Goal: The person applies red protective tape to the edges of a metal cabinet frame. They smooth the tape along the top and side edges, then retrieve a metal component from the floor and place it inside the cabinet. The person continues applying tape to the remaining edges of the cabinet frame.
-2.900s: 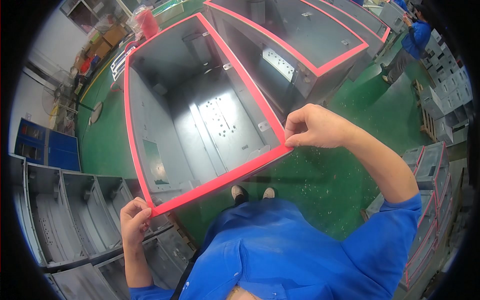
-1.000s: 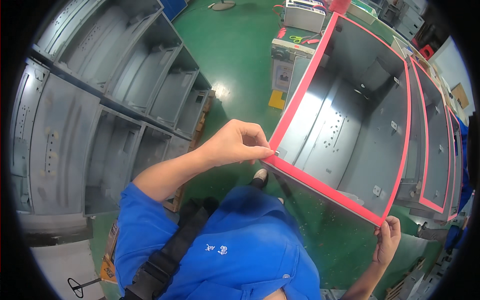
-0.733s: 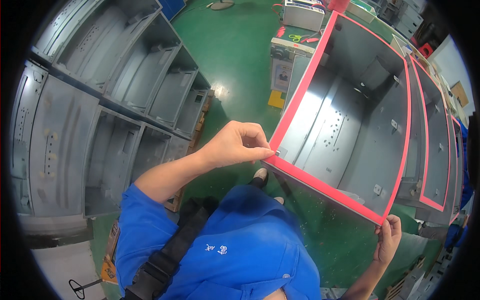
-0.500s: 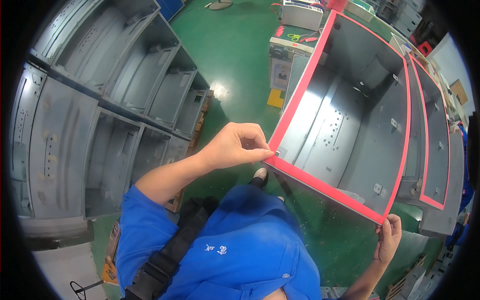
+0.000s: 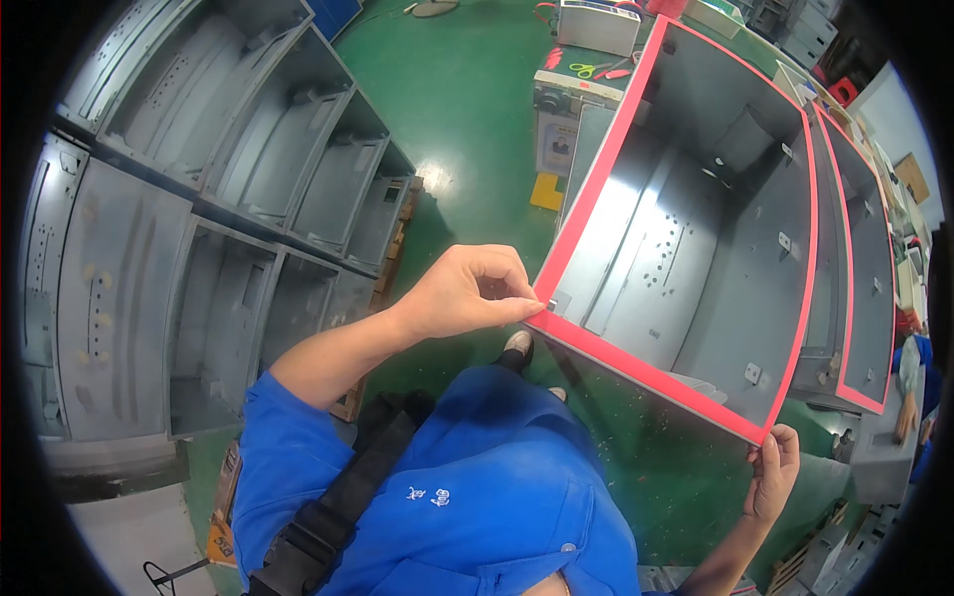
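A grey metal cabinet box (image 5: 735, 278) stands open side up in front of me on the right. Red tape (image 5: 646, 372) runs around its rim, along all the visible edges. At the near left corner, my left hand (image 5: 462, 288) pinches the tape between thumb and forefinger. My right hand (image 5: 775, 472) is closed at the near right corner, its fingertips on the tape and rim; part of that grip is hidden. Inside the box are small metal brackets (image 5: 753, 373) and a back panel with punched holes.
A second red-rimmed box (image 5: 867, 268) stands to the right. Beside it a co-worker's hand (image 5: 906, 417) shows. Grey cabinets (image 5: 129, 288) are stacked on the left, over wooden pallets. Green-handled scissors (image 5: 582, 71) lie on a bench at the back.
A co-worker's arm and hand have come into view at the far right. My own hands stay at the two near corners with almost no movement.
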`<state>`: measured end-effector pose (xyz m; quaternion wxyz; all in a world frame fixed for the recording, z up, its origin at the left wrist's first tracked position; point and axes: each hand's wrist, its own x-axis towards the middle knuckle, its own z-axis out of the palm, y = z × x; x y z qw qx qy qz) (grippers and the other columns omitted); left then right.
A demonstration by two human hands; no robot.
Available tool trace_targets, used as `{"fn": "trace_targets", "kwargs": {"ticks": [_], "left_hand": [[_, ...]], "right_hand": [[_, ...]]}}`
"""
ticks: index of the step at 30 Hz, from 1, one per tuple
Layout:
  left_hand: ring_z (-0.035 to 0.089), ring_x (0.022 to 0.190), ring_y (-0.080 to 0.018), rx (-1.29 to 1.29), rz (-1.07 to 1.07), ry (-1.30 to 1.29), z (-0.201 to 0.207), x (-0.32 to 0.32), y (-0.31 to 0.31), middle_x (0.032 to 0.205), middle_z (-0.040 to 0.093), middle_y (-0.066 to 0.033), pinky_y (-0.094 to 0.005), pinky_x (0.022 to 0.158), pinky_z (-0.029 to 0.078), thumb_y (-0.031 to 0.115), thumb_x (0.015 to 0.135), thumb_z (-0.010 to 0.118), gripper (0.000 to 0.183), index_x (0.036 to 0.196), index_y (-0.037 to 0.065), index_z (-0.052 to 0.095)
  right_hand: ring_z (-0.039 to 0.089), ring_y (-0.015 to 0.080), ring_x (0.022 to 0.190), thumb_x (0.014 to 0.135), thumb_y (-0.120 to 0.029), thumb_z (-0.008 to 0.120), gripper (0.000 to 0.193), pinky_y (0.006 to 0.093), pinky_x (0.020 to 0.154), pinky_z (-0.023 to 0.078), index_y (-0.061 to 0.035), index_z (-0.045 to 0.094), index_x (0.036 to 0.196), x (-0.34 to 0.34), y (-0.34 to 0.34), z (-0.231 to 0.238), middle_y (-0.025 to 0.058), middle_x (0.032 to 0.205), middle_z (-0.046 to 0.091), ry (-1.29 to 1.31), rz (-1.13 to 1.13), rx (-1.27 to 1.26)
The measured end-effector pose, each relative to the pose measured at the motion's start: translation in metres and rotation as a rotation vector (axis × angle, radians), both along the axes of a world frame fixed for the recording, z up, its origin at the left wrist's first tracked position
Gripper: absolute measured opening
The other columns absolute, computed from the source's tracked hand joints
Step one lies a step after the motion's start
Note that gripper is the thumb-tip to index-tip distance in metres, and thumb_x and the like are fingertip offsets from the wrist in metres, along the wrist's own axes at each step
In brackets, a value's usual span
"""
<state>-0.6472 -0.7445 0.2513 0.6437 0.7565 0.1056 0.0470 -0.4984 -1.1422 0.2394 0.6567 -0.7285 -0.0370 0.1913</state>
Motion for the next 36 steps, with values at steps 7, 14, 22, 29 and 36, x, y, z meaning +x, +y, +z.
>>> {"fn": "trace_targets", "kwargs": {"ticks": [7, 14, 22, 29, 36], "left_hand": [[0.056, 0.069, -0.0088, 0.021, -0.003, -0.011, -0.002, 0.0, 0.0, 0.077, 0.057, -0.0038, -0.0208, 0.061, 0.044, 0.001, 0.074, 0.064, 0.002, 0.073, 0.001, 0.063], [0.055, 0.068, -0.0078, 0.251, -0.03, -0.066, -0.004, -0.003, 0.0, 0.077, 0.056, -0.0028, -0.0196, 0.056, 0.043, 0.002, 0.074, 0.065, 0.009, 0.082, 0.002, 0.062], [0.051, 0.063, -0.0084, -0.3, 0.161, 0.08, -0.008, -0.002, 0.006, 0.082, 0.051, -0.0044, -0.0176, 0.043, 0.038, 0.008, 0.085, 0.05, 0.025, 0.109, 0.0, 0.048], [0.049, 0.074, -0.0069, -0.148, 0.04, -0.026, -0.017, 0.003, -0.015, 0.092, 0.043, -0.0017, -0.0183, 0.057, 0.038, 0.005, 0.082, 0.057, 0.033, 0.114, 0.002, 0.053], [0.047, 0.074, -0.012, -0.199, -0.123, -0.058, -0.039, 0.008, 0.007, 0.097, 0.044, -0.0062, -0.0213, 0.063, 0.038, 0.01, 0.08, 0.058, 0.02, 0.098, 0.001, 0.061]], "right_hand": [[0.045, 0.0067, 0.064, 0.084, -0.009, 0.056, 0.014, 0.0185, 0.059, 0.036, -0.0021, 0.049, 0.092, 0.0, 0.001, -0.001, 0.0015, 0.078, 0.053, -0.002, 0.002, 0.013], [0.046, 0.0067, 0.065, 0.086, -0.011, 0.054, 0.012, 0.0178, 0.057, 0.037, -0.0034, 0.049, 0.092, 0.0, -0.001, -0.004, 0.001, 0.077, 0.052, -0.035, 0.001, -0.005], [0.044, 0.0072, 0.065, 0.087, -0.012, 0.05, 0.011, 0.0193, 0.059, 0.035, -0.0018, 0.048, 0.092, -0.005, 0.001, -0.004, 0.0021, 0.077, 0.052, -0.013, -0.045, 0.03], [0.047, 0.0078, 0.071, 0.084, -0.012, 0.056, 0.014, 0.0206, 0.061, 0.039, -0.0017, 0.049, 0.09, -0.002, 0.01, -0.015, 0.0017, 0.081, 0.049, -0.122, -0.065, -0.063], [0.048, 0.0073, 0.077, 0.083, -0.015, 0.058, 0.015, 0.0221, 0.065, 0.04, -0.0038, 0.05, 0.09, -0.005, 0.009, -0.013, 0.0001, 0.083, 0.052, -0.024, -0.086, 0.116]]}}
